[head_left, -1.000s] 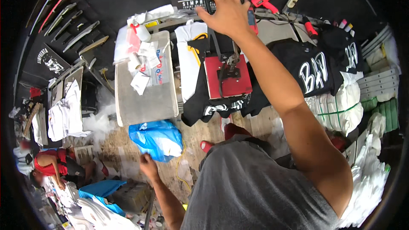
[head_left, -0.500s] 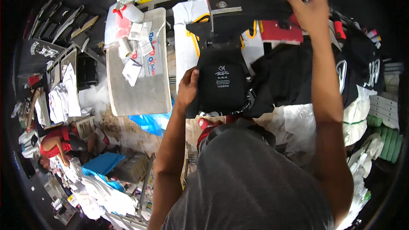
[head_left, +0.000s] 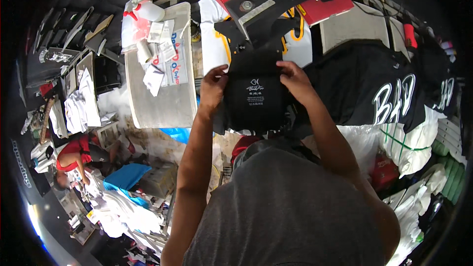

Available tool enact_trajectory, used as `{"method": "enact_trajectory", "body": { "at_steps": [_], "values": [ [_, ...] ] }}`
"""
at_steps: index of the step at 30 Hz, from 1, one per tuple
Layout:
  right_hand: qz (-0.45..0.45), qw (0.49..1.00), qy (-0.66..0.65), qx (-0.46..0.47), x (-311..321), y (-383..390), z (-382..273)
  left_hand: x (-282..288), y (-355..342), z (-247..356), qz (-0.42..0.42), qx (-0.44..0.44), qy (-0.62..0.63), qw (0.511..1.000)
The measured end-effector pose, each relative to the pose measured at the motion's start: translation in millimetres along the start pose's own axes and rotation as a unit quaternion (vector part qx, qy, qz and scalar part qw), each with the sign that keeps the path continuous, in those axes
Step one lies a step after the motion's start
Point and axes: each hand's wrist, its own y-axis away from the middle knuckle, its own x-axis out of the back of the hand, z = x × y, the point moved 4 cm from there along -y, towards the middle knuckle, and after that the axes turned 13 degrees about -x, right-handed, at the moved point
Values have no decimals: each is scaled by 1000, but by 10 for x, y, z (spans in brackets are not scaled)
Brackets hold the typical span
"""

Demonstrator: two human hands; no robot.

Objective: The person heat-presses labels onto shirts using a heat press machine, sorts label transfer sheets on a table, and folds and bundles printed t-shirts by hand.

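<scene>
Black garment [head_left: 256, 114]: drawn over the press bed, with the bed hidden under cloth and showing only as a rounded block; small white print upward near the bed's middle.
Left hand [head_left: 212, 88]: at the bed's far left corner; fingers bent, tips nearly together on the cloth's edge; cannot tell whether pinching.
Right hand [head_left: 297, 83]: at the bed's far right corner; thumb and forefinger slightly parted, touching the cloth's edge; cannot tell whether pinching.
Press arm [head_left: 276, 2]: slanting across, beyond the bed's far edge.
Press head [head_left: 327, 7]: red, out past the bed's far right corner.
Gray board [head_left: 162, 111]: left of the bed; spray bottle [head_left: 150, 12] near its far edge, papers [head_left: 153, 80] nearer its middle.
Room: narrow between left hand and board's right edge; wider between both hands, above the bed.
Black shirts [head_left: 364, 86]: white-lettered, spread rightward from near the right hand.
Change: right hand down from beside the press head half a second earlier; left hand farther up the bed's left edge; press head off the garment since a second ago.
</scene>
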Motion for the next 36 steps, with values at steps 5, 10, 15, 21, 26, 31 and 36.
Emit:
{"method": "enact_trajectory", "body": {
  "at_steps": [5,10,15,21,26,31,36],
  "values": [
    [245,778,485,315,-309,592,-223,-72,270,437,-27,-279,-340,897],
    [305,733,476,378,-379,955,134,-7,684,433,-68,-282,-368,883],
    [207,763,571,221,-536,1823,1028,169,1895,93,-173,-276,-347,879],
    [218,777,568,162,-595,2963,1094,376,2935,152,-209,-139,-134,959],
    [339,723,412,438,-930,3633,359,232,3460,590,-359,-206,-122,902],
    [315,735,437,411,-1240,4058,169,436,3470,948,-250,-285,-305,874],
    [276,775,422,382,-1135,3931,489,810,3163,1447,-82,-403,-323,852]
  ]
}}
